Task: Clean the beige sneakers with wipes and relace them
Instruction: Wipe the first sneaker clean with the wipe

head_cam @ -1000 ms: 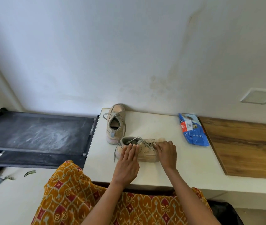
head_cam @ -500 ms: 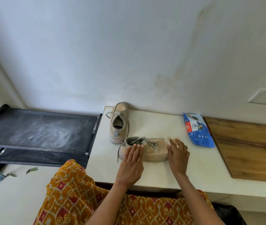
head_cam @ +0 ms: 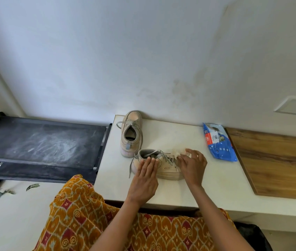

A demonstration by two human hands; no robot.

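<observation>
Progress: judging by the scene, cleaning was under way on the near sneaker (head_cam: 163, 166); both shoes still carried their laces, so unlacing, relacing and the far sneaker (head_cam: 131, 134) appeared left to do.
Right hand (head_cam: 192, 165): fingers curled around a crumpled pale wipe (head_cam: 177, 153), pressing it on the shoe's toe end, at 3 o'clock of the shoe.
Left hand (head_cam: 144, 175): fingers straight and together, flat against the heel side at 9 o'clock, bracing, gripping nothing.
Far sneaker: upright at 11 o'clock, just beside the near one.
Wipes pack (head_cam: 217, 142): blue, at 2 o'clock on the white table (head_cam: 216, 183).
</observation>
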